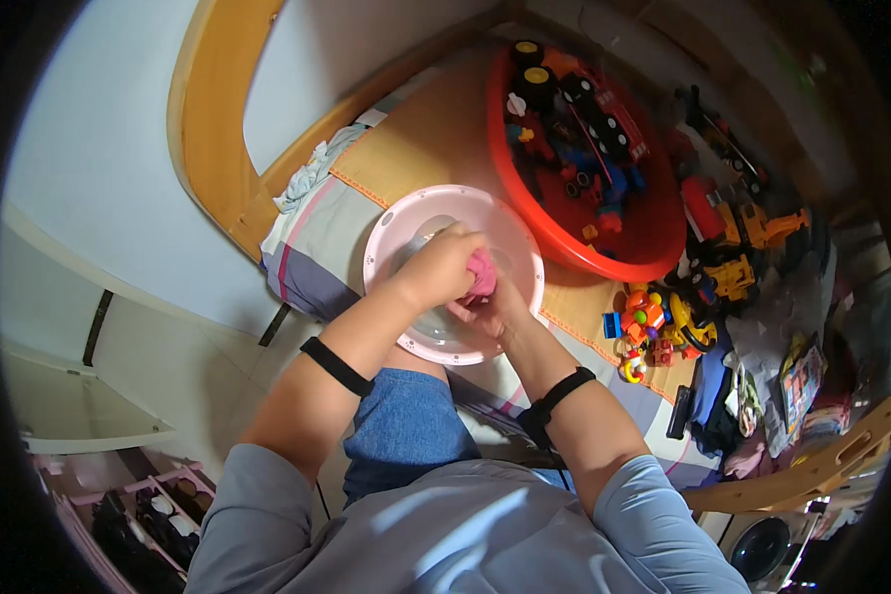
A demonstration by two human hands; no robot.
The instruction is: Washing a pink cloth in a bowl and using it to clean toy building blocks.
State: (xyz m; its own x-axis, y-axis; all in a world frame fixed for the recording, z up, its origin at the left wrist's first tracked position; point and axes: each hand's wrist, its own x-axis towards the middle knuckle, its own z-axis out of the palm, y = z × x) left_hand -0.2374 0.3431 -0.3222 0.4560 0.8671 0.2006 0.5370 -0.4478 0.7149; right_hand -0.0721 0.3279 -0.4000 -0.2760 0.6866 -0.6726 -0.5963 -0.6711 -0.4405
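Observation:
A pink cloth (pixel 482 274) is bunched between my two hands over a pale pink basin (pixel 521 252), which holds what looks like clear water. My left hand (pixel 444 261) grips the cloth from above, with its fingers curled over the top. From below and to the right, my right hand (pixel 502 313) closes on the lower part of the same cloth. Part of the fingers of both hands is hidden by the cloth and by each other. The basin stands on the edge of a bed-like surface, close to my knee.
Just beyond the basin to the right stands a large red tub (pixel 604 259) of toy vehicles. Small colourful toys (pixel 648 322) and yellow toy diggers (pixel 738 277) lie beside it. Folded clothes (pixel 713 391) are at the right. A wooden frame (pixel 213 148) rises at the left.

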